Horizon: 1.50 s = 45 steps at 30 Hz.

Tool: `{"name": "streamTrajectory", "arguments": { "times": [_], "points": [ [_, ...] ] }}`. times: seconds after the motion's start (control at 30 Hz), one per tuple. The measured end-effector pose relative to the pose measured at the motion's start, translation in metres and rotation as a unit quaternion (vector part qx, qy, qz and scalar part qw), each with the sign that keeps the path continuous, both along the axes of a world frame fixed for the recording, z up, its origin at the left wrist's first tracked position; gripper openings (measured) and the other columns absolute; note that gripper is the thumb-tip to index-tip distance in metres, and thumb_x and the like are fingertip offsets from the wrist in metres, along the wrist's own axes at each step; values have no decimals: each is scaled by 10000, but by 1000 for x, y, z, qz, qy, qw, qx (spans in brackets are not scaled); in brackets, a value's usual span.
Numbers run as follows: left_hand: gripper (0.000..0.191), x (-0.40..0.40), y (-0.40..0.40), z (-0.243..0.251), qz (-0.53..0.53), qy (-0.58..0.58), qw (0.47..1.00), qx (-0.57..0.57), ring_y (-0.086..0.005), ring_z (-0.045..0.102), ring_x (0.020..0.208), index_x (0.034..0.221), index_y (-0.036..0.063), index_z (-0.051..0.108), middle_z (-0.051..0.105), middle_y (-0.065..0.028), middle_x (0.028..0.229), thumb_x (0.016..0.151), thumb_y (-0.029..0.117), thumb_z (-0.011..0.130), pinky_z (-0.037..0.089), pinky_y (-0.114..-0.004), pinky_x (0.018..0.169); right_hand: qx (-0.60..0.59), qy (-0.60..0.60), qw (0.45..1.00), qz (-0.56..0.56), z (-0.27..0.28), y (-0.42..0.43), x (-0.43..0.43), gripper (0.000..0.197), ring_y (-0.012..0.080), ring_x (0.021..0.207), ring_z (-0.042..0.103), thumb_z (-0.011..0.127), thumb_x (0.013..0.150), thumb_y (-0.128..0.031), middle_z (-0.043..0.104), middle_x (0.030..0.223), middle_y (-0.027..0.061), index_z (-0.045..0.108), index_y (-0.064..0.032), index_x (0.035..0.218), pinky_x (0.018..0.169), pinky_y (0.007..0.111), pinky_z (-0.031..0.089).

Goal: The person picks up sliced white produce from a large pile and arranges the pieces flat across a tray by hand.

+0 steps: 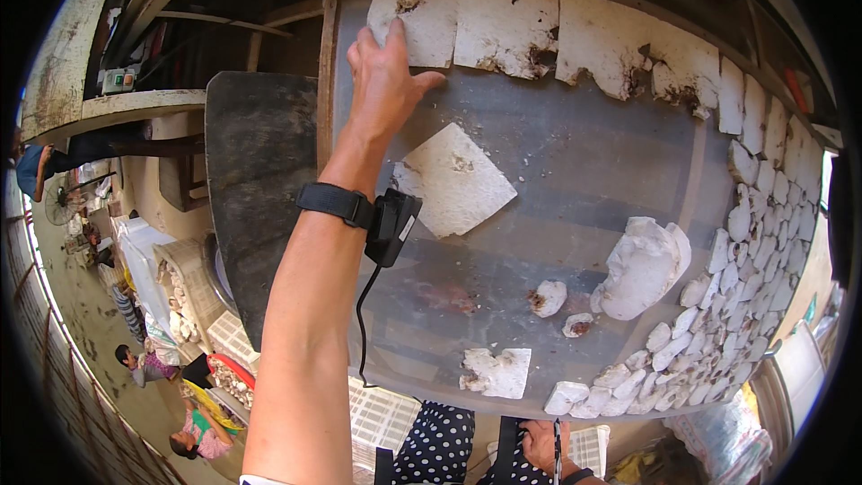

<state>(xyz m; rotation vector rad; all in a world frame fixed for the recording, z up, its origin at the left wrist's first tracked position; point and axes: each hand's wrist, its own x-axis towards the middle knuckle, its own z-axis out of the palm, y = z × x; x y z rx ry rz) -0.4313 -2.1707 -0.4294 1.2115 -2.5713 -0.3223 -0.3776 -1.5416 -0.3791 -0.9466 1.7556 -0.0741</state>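
Observation:
My left hand [387, 74] reaches to the far left corner of the framed screen table, its fingertips on or just over a flat white slab [424, 27] with a brown hollow. More slabs [505, 27] line the far edge. A square white slab [458, 182] lies turned beside my left wrist, which wears a black strapped device [394, 225]. My right hand [539, 441] is low by the polka-dot trousers, beyond the near edge, partly hidden; whether it holds anything is unclear. A large white lump [640, 269], small brown-stained pieces [549, 298] and a notched slab [496, 372] lie nearer me.
Several small white pieces [734, 310] are packed along the table's right side. The wooden frame [327, 81] borders the left edge, beside a dark board [262, 195]. Other people [202, 428] work at the lower left. A filled sack [727, 441] lies at the lower right.

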Motion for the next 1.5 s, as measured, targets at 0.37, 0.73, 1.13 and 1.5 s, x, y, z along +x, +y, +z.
{"name": "streamTrajectory", "arguments": {
  "times": [0.37,0.73,1.13,1.5],
  "points": [
    [710,2,5,-7,26,36,999,-23,-487,432,1226,1330,18,563,451,-364,1321,709,193,860,441,-490,996,-41,21,999,17,0,2,5,207,277,886,627,595,787,-199,691,927,62,713,-165,954,820,481,398],
    [638,19,59,12,-67,7,982,-179,-370,580,1121,1314,44,566,593,-231,1238,790,311,813,483,-447,926,-18,19,999,41,-15,1,-16,185,259,845,630,612,785,-246,679,905,44,705,-173,928,814,447,416],
    [600,25,309,32,-291,-25,926,237,-376,561,1043,1238,54,588,562,-177,1219,676,42,795,489,-436,887,-84,47,995,5,-22,38,-9,168,234,967,590,660,736,-213,658,917,27,716,-142,877,919,425,398],
    [536,39,319,17,-289,-32,943,160,-344,556,947,1183,30,594,563,-160,1099,679,57,774,490,-427,815,-137,58,989,3,-33,48,-8,172,248,965,586,646,730,-211,645,886,48,703,-140,875,904,442,404]
  ]
}}
